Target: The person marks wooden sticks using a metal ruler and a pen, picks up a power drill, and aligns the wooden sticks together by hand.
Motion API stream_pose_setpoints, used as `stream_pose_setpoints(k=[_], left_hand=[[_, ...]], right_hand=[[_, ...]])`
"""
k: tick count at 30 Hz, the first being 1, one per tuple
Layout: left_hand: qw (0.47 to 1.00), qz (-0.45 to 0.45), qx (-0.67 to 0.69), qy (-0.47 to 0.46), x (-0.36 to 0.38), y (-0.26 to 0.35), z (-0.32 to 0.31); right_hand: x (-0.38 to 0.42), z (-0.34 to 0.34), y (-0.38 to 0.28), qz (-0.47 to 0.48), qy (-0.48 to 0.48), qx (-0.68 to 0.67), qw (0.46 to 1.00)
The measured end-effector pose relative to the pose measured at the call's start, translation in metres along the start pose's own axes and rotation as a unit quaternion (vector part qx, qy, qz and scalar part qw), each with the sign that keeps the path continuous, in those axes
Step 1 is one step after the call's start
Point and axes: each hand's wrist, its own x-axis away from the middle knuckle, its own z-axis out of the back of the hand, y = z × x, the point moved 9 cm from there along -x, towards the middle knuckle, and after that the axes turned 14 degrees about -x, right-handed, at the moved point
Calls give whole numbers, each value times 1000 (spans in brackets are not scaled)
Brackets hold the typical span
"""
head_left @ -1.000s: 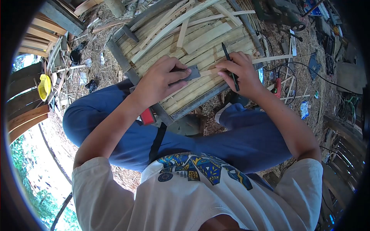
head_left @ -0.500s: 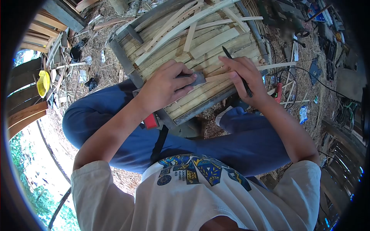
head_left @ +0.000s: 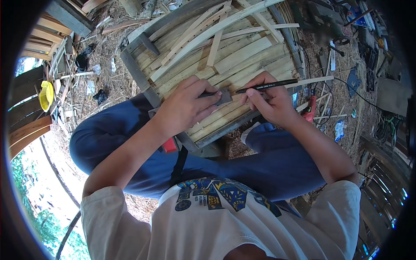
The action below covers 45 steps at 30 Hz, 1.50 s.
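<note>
My left hand [head_left: 186, 105] is closed around a dark grey flat piece [head_left: 225, 96] above the near part of the slatted wooden table [head_left: 208, 126]. In my right hand [head_left: 269, 99] is a black pen [head_left: 273, 85], gripped between thumb and fingers, its tip pointing left toward the grey piece. A light wooden strip [head_left: 310, 81] runs out to the right from behind my right hand. Whether the pen tip touches anything is too small to tell.
Loose wooden strips [head_left: 213, 45] and a curved slat [head_left: 197, 40] lie on the table's far part. A red-handled tool [head_left: 310, 109] is on the littered ground at right, near a black cable. A yellow helmet-like object [head_left: 46, 96] is at far left.
My right hand has turned, and the pen has swung from steeply slanted to nearly level, with its tip near the grey piece. My left hand has barely moved.
</note>
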Motion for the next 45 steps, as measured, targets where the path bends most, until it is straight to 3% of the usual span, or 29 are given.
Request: stream_pose_setpoints(k=[2, 11, 14, 45], left_hand=[[1000, 0, 1, 1, 0, 0, 1], [1000, 4, 0, -4, -1, 0, 1], [1000, 5, -8, -3, -1, 0, 1], [999, 34, 9, -38, -5, -4, 2]], right_hand=[[-2, -2, -7, 39, 3, 20, 999], [0, 7, 8, -22, -63, 140, 988], [-2, 5, 3, 14, -6, 109, 994], [-6, -3, -8, 41, -41, 170, 984]])
